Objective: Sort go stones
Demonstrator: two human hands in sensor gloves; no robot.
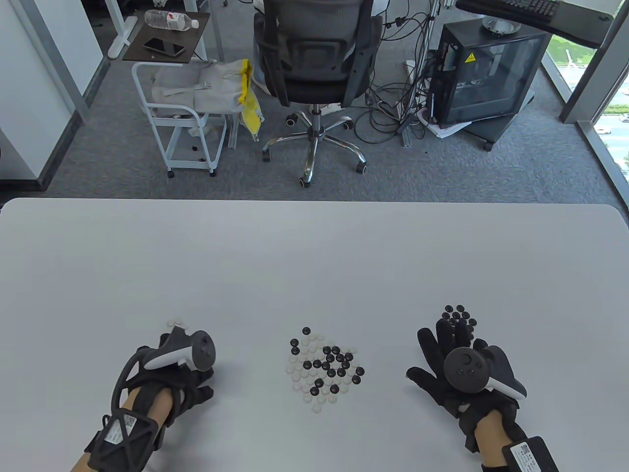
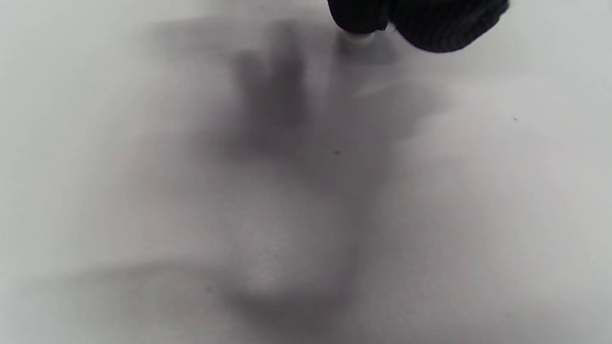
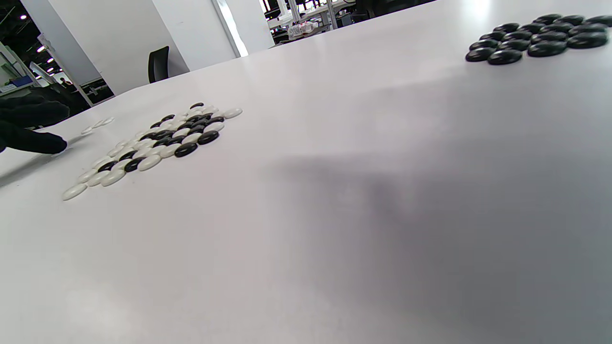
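Observation:
A mixed pile of black and white Go stones (image 1: 324,366) lies on the white table (image 1: 314,255) between my hands; it also shows in the right wrist view (image 3: 158,143). A group of black stones (image 1: 459,314) lies at the right, also in the right wrist view (image 3: 535,40). A few white stones (image 1: 176,323) lie at the left. My left hand (image 1: 204,386) is left of the pile with its fingers curled. In the left wrist view its fingertips (image 2: 430,24) pinch a white stone (image 2: 358,38) close to the table. My right hand (image 1: 442,344) is open and empty, fingers spread just below the black group.
Beyond the table's far edge stand an office chair (image 1: 314,73), a white cart (image 1: 186,123) and a computer case (image 1: 486,73) on the carpet. The far half of the table is bare white surface.

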